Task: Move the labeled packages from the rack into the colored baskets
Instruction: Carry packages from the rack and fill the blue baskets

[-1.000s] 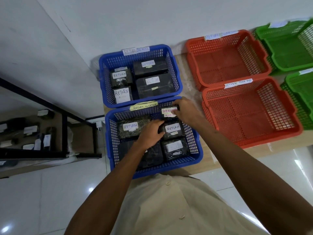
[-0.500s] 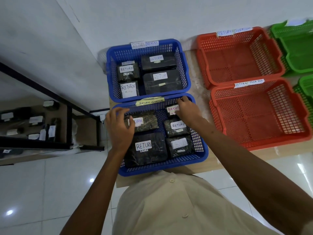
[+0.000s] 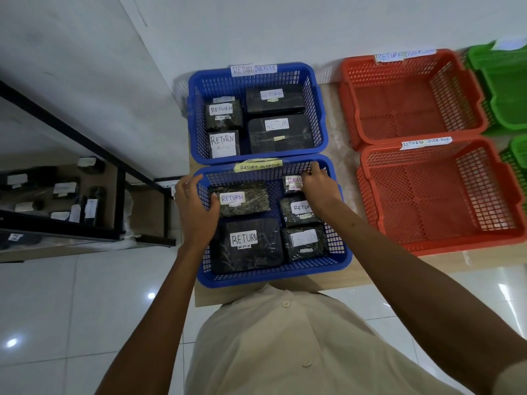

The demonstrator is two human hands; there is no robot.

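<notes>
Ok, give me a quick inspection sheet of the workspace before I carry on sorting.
Surface: light wooden table carrying the baskets.
Job's things: near blue basket holds five labelled packages; far blue basket holds four; far red basket and near red basket show no packages; rack packages sit on the black rack.
Clutter: nothing seen.
Hands: left hand grips the near blue basket's left wall; right hand lies over the far-right package, grip unclear.
Cables: nothing seen.
Surroundings: green baskets at the right edge, white wall, tiled floor.
</notes>
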